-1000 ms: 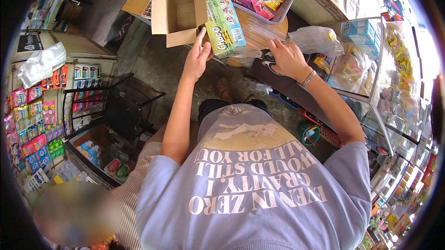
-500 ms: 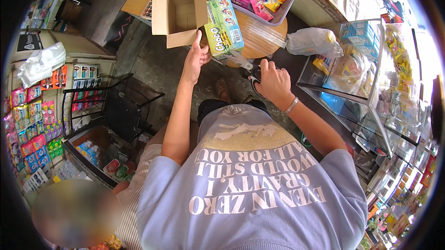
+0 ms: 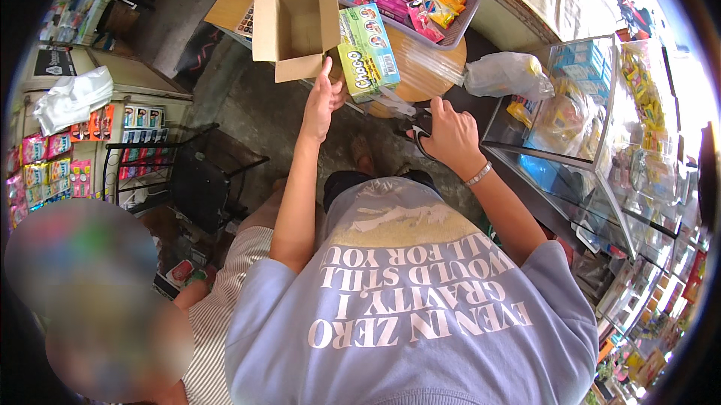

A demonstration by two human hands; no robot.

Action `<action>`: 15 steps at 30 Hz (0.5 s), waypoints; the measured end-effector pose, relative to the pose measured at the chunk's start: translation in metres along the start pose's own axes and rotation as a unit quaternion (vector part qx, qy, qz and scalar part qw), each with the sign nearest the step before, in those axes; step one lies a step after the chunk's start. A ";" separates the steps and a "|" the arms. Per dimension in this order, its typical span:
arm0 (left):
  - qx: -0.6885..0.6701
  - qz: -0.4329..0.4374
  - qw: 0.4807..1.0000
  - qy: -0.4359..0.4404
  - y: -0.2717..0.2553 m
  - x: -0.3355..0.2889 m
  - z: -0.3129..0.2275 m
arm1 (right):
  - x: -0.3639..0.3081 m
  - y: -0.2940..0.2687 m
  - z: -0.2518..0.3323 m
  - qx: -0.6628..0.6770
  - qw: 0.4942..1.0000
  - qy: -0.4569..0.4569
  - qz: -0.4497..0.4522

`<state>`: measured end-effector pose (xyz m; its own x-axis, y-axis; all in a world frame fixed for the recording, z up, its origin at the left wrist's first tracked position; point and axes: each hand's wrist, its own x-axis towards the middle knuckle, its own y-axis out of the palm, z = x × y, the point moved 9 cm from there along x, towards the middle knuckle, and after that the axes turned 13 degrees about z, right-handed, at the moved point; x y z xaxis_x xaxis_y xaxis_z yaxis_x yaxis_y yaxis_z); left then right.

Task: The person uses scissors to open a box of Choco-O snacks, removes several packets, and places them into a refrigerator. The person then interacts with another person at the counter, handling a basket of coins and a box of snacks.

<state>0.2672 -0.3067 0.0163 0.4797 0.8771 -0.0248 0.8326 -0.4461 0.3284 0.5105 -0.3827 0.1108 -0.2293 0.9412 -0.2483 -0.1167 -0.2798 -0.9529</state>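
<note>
An opened cardboard box point(image 3: 299, 25) is held up ahead of me, its flaps spread and its plain brown inside bare. Its outer side is printed in green, yellow and blue and faces right. At the lower corner, between the brown flap and the printed side, my left hand point(image 3: 324, 104) grips the box with one finger stretched up along it. My right hand point(image 3: 453, 134) is closed around the black handles of a pair of scissors point(image 3: 422, 140). The scissor blades point left toward the lower edge of the printed side; whether they touch it I cannot tell.
Behind the box, a round wooden stool or table top point(image 3: 420, 78) bears clear plastic, beside a purple basket point(image 3: 469, 10) of colourful packets. A glass display case point(image 3: 559, 153) stands right. To the left are a black metal chair point(image 3: 199, 183) and a person in a striped garment point(image 3: 218, 322).
The view has shifted slightly, and the box with my left hand sits a little lower and further right. The scissors stay beside the printed side. The person at left has moved.
</note>
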 end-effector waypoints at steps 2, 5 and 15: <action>-0.021 -0.019 0.999 0.015 0.010 0.001 -0.005 | 0.001 0.003 -0.002 0.001 1.000 0.007 0.002; -0.016 -0.023 1.000 0.009 0.013 -0.002 -0.005 | -0.002 0.009 0.001 -0.002 1.000 0.020 0.001; 0.014 -0.009 1.000 -0.007 0.005 -0.010 0.009 | -0.009 0.031 0.010 0.031 0.997 0.064 -0.028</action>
<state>0.2694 -0.3192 0.0100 0.4683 0.8825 -0.0441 0.8485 -0.4352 0.3009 0.4991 -0.4016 0.0857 -0.0956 0.9708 -0.2200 -0.1867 -0.2346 -0.9540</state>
